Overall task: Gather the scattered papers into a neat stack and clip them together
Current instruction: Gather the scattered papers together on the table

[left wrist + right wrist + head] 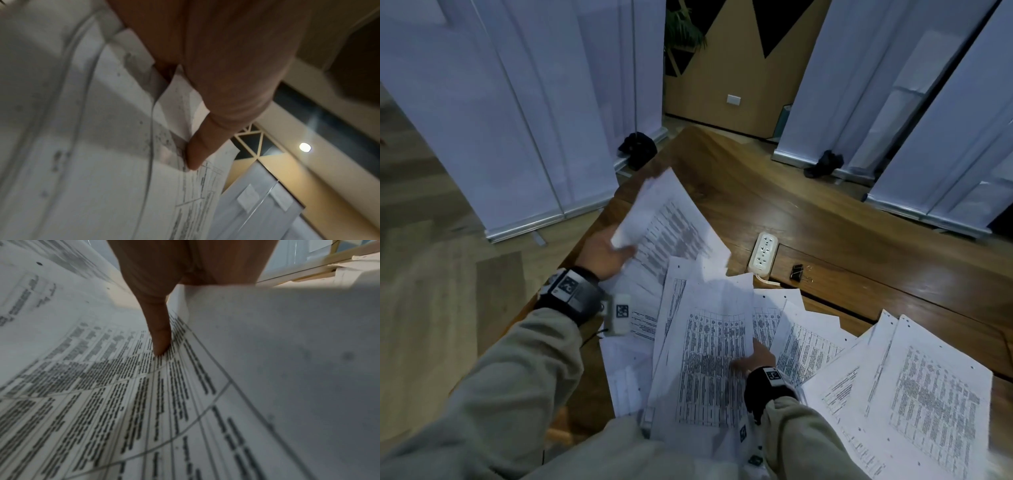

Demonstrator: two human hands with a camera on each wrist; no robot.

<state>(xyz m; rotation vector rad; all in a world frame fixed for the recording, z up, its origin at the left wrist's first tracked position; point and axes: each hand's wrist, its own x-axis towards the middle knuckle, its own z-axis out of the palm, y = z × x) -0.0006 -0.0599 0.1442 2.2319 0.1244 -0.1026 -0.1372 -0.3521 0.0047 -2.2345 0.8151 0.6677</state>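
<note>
left hand (604, 255) pinches white printed sheets (671, 219), collecting | right hand (755, 358) grips another printed sheet (709, 359) to add | black binder clip (797, 273) waits

Both arms are covered to the wrist by loose sleeves of a pale, greyish-beige fabric; the left sleeve (493, 380) fills the lower left of the head view and the right sleeve (801, 442) rises from the bottom edge. Each wrist carries a black strap. The left wrist band (571, 291) bears a grey plate with a square black-and-white marker, and a small white box (619, 313) with another such marker (a thin dark cable trails below it) hangs beside it. The right wrist band (770, 380) shows one marker on a pale tag. Both hands, left hand (604, 255) and right hand (756, 358), are bare.
</note>
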